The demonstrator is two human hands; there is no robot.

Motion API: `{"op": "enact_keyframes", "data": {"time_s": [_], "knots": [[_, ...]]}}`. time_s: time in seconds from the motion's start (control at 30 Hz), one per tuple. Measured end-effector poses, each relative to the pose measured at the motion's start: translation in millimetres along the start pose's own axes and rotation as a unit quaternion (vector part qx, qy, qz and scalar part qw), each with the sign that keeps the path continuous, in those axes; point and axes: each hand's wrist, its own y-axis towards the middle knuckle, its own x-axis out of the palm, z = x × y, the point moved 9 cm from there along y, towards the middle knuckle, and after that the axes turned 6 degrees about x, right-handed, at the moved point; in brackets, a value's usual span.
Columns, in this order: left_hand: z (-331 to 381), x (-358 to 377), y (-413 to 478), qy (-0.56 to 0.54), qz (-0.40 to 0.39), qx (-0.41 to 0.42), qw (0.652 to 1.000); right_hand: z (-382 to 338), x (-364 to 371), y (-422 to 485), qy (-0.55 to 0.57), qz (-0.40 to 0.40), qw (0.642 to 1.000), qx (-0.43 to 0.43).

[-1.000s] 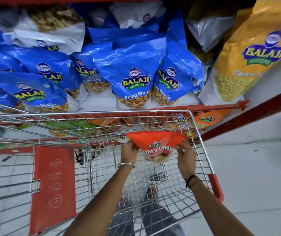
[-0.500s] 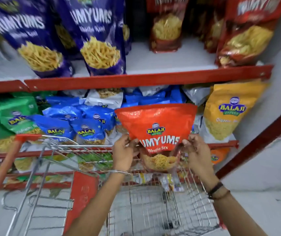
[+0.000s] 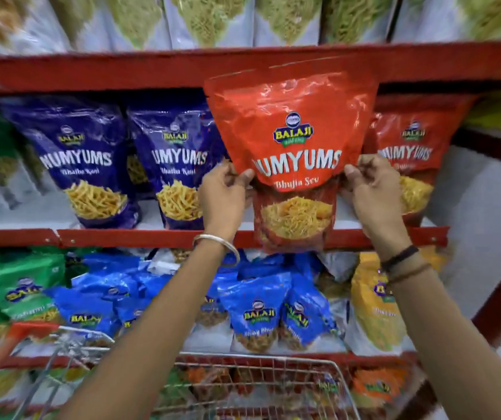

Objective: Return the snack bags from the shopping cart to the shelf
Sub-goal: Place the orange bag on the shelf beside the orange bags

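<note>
Head view: orange snack bag [image 3: 291,140] pinched at both edges by left hand [image 3: 223,198] and right hand [image 3: 373,192]; raised from shopping cart [image 3: 261,386] to front edge of shelf [image 3: 140,236]; cart contents apparently none, blurred.

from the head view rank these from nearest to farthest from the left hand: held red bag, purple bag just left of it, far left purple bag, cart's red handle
From the left hand:
1. Red bag, gripped at its left edge.
2. Nearer purple bag, just left, behind the hand.
3. Far-left purple bag, further along the shelf.
4. Cart handle, low left.
</note>
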Motion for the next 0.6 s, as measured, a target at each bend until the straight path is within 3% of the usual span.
{"op": "enact_keyframes", "data": {"time_s": [0.27,0.37,0.6], "knots": [[-59.5,34.4,41.5,0.032,0.075,0.008,0.997,46.9,31.5,59.4,-0.005,0.036,0.999,-0.024],[-89.2,55.4,55.1,-0.048,0.055,-0.049,0.996,82.5,42.9,78.5,0.000,0.026,1.000,0.012],[-103.0,89.7,91.8,-0.112,0.001,-0.055,0.992,116.5,62.1,121.1,0.060,0.003,0.996,0.073]]}}
